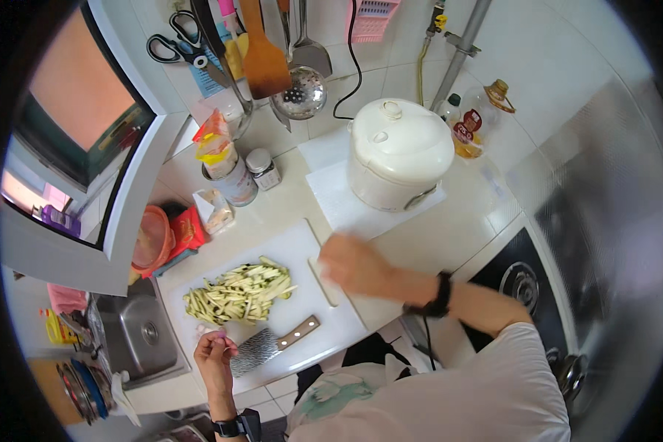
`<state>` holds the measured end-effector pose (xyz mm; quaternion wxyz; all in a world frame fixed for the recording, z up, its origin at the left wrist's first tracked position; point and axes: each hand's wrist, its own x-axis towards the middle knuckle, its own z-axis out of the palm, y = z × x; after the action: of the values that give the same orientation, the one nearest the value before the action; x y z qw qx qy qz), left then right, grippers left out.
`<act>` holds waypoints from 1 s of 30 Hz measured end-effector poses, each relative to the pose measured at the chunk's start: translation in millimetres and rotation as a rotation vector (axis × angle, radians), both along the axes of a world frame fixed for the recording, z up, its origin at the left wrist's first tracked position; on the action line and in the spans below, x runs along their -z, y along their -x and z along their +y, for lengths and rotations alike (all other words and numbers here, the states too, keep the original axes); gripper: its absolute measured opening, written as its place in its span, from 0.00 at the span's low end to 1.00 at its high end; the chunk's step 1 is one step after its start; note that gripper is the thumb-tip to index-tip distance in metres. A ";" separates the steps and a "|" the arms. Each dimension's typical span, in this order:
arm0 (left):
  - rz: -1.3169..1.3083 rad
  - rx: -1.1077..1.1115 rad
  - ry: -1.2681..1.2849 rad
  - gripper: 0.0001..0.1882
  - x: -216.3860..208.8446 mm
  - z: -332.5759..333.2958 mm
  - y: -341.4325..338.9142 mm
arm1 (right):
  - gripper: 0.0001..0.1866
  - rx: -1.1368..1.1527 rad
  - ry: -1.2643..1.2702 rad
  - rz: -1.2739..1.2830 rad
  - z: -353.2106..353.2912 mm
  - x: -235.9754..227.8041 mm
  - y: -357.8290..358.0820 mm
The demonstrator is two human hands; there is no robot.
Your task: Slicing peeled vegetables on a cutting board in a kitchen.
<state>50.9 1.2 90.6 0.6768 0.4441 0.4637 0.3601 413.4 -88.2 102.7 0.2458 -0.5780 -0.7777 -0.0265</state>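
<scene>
My left hand (215, 359) is closed in a pinch over the near left part of the white cutting board (324, 335). A small pinkish bit shows at its fingertips, too small to name. Beside it lies a cleaver (261, 350) with a patterned blade and a wooden handle pointing right. Just beyond is a pile of cut pale green strips (243, 291) with dark skin edges. A few small whitish pieces (201, 331) sit between the pile and my left hand. My right hand (355, 267), smeared by motion, is raised over the board's right edge; its fingers cannot be made out.
A white rice cooker (390, 162) stands behind on white paper. An oil bottle (475, 121) is at its right. A steel sink (144, 331) lies left, a black hob (519, 287) right. An open window (132, 243) juts in at left. Utensils like a wooden spatula (264, 62) hang at back.
</scene>
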 end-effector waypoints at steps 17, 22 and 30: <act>0.071 -0.008 0.323 0.08 20.0 -53.0 -148.2 | 0.23 0.200 0.545 0.191 93.4 -78.6 -263.0; 0.218 0.144 0.295 0.08 46.7 -28.9 -203.2 | 0.23 0.194 0.505 0.328 91.1 -72.7 -265.6; 0.340 0.138 0.104 0.07 87.0 -2.0 -245.3 | 0.18 0.183 0.395 0.652 77.9 -106.3 -288.0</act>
<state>296.2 -0.8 3.6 0.6337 0.4938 0.5579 0.2083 701.4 -10.3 209.0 0.3607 -0.6594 -0.5940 0.2868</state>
